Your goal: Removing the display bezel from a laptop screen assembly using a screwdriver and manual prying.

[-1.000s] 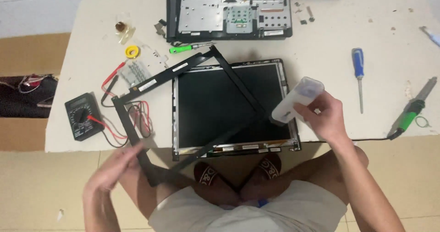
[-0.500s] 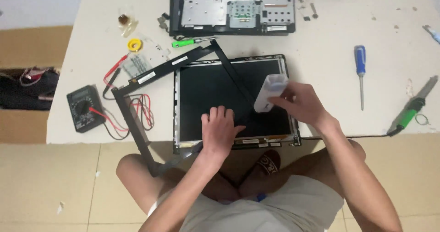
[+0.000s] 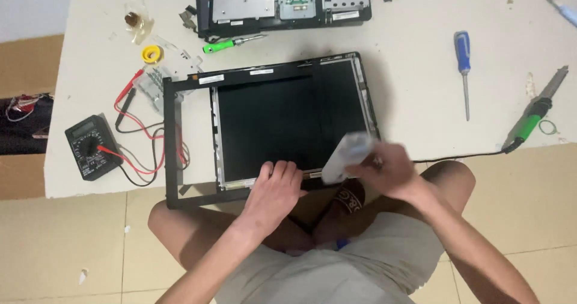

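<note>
Laptop screen panel point(image 3: 288, 121), dark and flat, lies face up near the front edge of the pale bench point(image 3: 421, 88), with its loosened black bezel frame point(image 3: 174, 154) skewed around it and overhanging the bench edge at the left. My left hand point(image 3: 277, 190) rests flat on the panel's lower edge, its grip spread, fingers pressing down and pinching nothing. My right hand point(image 3: 390, 172) has its grip closed around a pale, blurred tool point(image 3: 345, 157), whose kind I cannot tell, held just at the panel's lower right corner.

To the left lie a black multimeter point(image 3: 90, 145) with red and black leads point(image 3: 141, 142); behind the panel sits the opened laptop base point(image 3: 282, 0), with a green-handled driver point(image 3: 231, 42) just in front of it. A blue screwdriver point(image 3: 463, 63) and a green-gripped soldering iron point(image 3: 535, 115) lie well apart at the right.

Judged from here, good practice is to keep the left palm light on the metal edge rather than the glass, and to work the tool along the seam at a shallow angle, so the panel neither flexes nor slides off the bench.
</note>
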